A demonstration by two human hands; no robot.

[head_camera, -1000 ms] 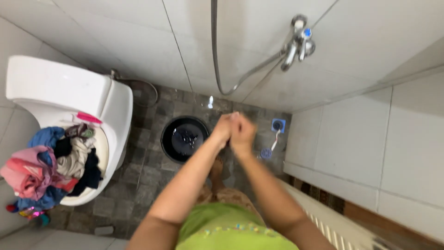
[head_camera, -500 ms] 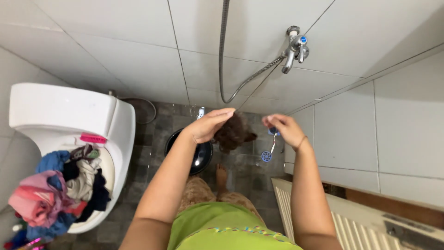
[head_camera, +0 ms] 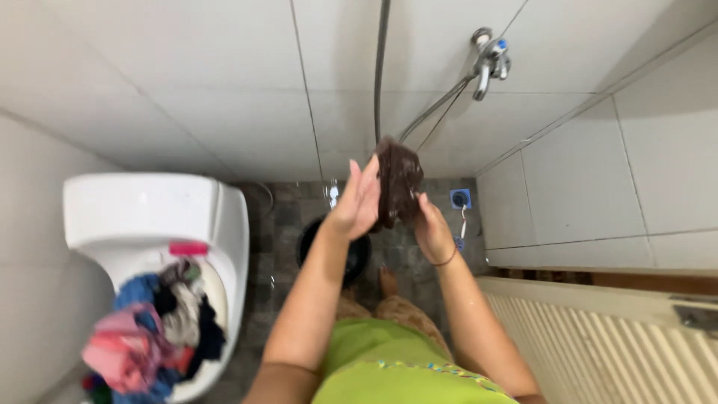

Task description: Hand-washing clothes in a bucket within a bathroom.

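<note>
I hold a dark brown wet cloth point(head_camera: 398, 178) up in front of the white tiled wall, between both hands. My left hand point(head_camera: 357, 200) is flat against its left side, fingers stretched upward. My right hand point(head_camera: 432, 230) grips its lower right edge from below. Under my hands a black bucket point(head_camera: 313, 241) stands on the grey stone floor, mostly hidden by my left forearm.
A white toilet point(head_camera: 157, 217) at the left carries a pile of coloured clothes point(head_camera: 153, 329) and a pink brush point(head_camera: 188, 248). A metal tap point(head_camera: 488, 61) with a shower hose point(head_camera: 382, 67) hangs on the wall. A blue floor drain point(head_camera: 460, 198) and a ribbed white panel point(head_camera: 613, 344) are at the right.
My hands came apart, then closed in again and rose, lifting the brown cloth from above the bucket to wall height. The view shifted to the left.
</note>
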